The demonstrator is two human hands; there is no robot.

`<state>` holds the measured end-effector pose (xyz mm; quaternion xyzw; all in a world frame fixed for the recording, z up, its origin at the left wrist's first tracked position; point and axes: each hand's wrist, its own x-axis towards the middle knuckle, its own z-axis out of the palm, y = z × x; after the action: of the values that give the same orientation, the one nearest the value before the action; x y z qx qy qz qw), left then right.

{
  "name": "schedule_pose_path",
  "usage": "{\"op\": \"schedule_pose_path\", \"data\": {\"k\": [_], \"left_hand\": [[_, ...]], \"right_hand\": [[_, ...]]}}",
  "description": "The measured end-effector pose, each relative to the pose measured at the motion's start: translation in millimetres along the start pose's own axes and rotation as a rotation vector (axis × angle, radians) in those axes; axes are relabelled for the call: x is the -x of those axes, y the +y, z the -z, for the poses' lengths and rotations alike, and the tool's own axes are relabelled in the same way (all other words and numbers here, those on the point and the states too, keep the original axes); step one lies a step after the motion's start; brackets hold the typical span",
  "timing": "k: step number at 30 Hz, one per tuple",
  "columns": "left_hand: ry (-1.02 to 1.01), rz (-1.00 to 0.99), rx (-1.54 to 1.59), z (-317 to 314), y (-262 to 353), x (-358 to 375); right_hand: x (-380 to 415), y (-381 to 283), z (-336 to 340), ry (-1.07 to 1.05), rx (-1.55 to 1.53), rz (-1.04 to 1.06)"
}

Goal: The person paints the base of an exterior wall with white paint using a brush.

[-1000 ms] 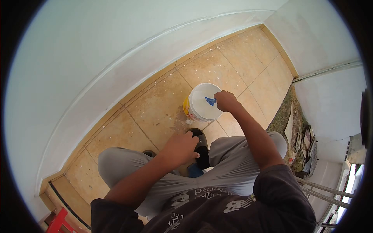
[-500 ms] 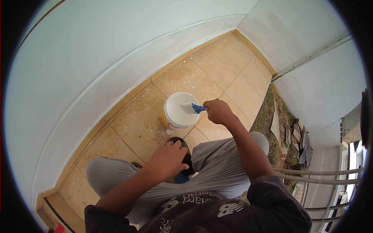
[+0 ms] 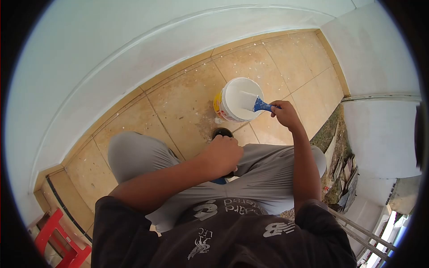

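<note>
The white plastic bucket with a yellow label (image 3: pixel 239 99) stands on the tan tiled floor (image 3: pixel 183 107) just ahead of the crouching person's knees, and it is nearly full of white paint or filler, so the likeliest trouble is a spill: the blue-handled flat brush or scraper (image 3: pixel 255 103) reaches in over the near rim, and a drag against that rim could tip the bucket or flick drips onto tiles that already carry white specks. A loaded blade lifted out at a tilt could also drip on the grey trousers (image 3: pixel 263 169) just below the arm. The right hand (image 3: pixel 285 114) has its fingers (image 3: pixel 278 107) closed around the blue handle, the white blade lying over the bucket's contents; how deep it sits cannot be told. The left hand (image 3: pixel 222 154) is curled into a loose fist, resting near the knee and over a black round object (image 3: pixel 222 132) on the floor between the legs; whether it grips that object or only covers it is not clear. A blue thing shows just under this hand, too hidden to name. A red plastic stool (image 3: pixel 58 241) sits well apart at the lower left.
</note>
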<state>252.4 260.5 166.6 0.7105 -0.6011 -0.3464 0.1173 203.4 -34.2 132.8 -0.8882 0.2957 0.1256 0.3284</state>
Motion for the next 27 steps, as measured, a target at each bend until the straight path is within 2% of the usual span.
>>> {"op": "schedule_pose_path", "data": {"k": [8, 14, 20, 27], "left_hand": [[-0.016, -0.038, 0.006, 6, 1, -10], [0.028, -0.082, -0.021, 7, 3, -15], [0.03, -0.093, -0.023, 4, 5, -19], [0.048, -0.069, -0.027, 6, 6, -17]], "right_hand": [[-24, 25, -3, -0.133, -0.462, -0.217], [-26, 37, 4, -0.228, -0.771, -0.526], [-19, 39, 1, -0.333, -0.849, -0.548], [-9, 38, -8, -0.347, -0.724, -0.512]]}}
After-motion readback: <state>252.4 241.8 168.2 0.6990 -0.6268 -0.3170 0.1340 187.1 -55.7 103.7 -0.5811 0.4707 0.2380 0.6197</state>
